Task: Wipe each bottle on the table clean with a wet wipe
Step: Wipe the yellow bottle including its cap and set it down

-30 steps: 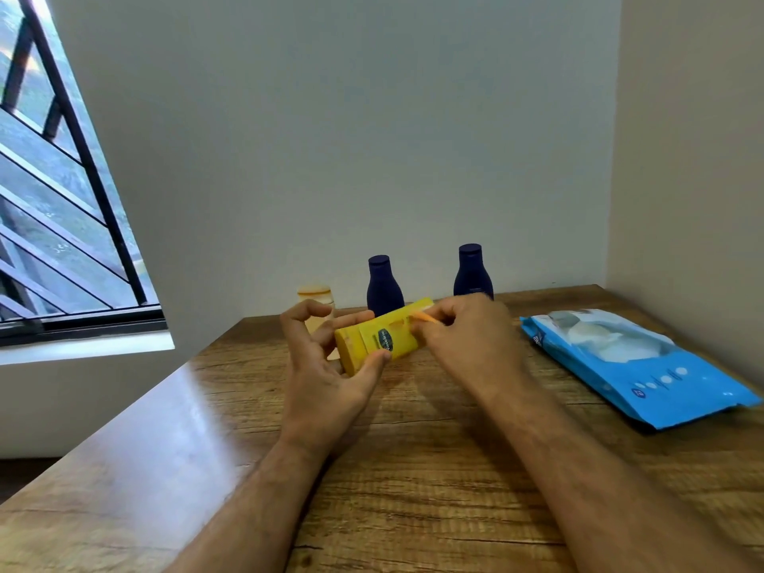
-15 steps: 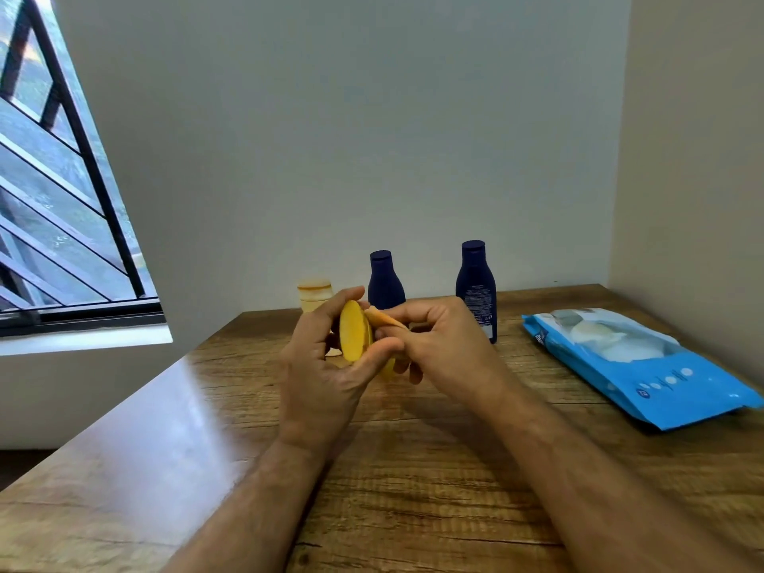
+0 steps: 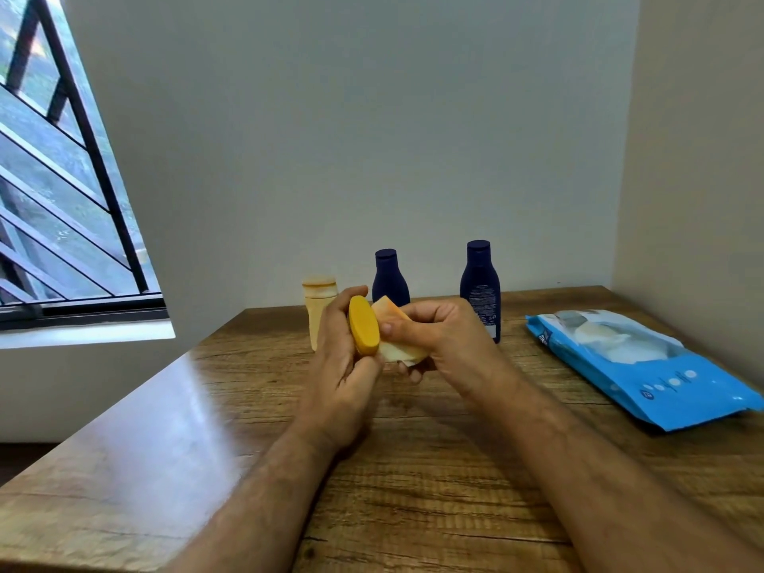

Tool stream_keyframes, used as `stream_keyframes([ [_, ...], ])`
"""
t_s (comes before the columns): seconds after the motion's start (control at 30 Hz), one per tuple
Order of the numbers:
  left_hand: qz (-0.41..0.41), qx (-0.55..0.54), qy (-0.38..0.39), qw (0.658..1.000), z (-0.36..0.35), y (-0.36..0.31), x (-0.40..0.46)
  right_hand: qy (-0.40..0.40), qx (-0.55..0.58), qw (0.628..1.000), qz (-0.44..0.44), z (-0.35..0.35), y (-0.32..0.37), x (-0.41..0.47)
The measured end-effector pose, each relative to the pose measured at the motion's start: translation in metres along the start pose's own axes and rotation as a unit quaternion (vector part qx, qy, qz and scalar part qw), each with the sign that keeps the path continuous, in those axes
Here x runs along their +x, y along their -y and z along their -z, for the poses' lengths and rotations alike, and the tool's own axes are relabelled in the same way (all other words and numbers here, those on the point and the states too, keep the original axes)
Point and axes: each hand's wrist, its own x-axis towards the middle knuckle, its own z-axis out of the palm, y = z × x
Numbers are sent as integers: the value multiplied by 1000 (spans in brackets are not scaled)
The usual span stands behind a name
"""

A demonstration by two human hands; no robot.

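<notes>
Both forearms bare, no sleeves; left hand [image 3: 343,366], right hand [image 3: 446,345] ungloved

Yellow bottle [image 3: 364,332], navy bottles [image 3: 479,289], blue pack [image 3: 645,370].

wooden table [image 3: 413,510] runs wide across the view, warm brown grain, a pale sheen of daylight glancing off its left side. off to the left, a window [image 3: 62,208] with dark metal bars [image 3: 99,159] slanting across the glass, blurred greenery beyond, and a bright white sill [image 3: 87,333] beneath it. behind the table, a plain grey-white wall [image 3: 351,117], meeting a second wall [image 3: 703,159] at the right-hand corner
</notes>
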Motion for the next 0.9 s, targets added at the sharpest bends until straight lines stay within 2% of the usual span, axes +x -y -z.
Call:
stream_keyframes([
  [0.2, 58, 22, -4, 998, -2, 6, 1, -26, 30, 999, -6, 4, 0, 1],
  [0.33, 29, 48, -76, 996, 1, -1, 2, -65, 48, 997, -1, 9, 1, 2],
  [0.43, 19, 62, -93, 994, 1, -6, 4, -85, 35, 996, 5, 8, 0, 3],
  [0.53, 18, 53, -56, 997, -2, -8, 4, -113, 19, 993, -2, 4, -3, 6],
  [0.73, 27, 31, 79, 996, -12, -9, 1, -159, 6, 987, -1, 4, -7, 9],
  [0.9, 17, 92, 106, 990, -12, -2, 1, -140, 3, 990, -4, 4, -6, 7],
])
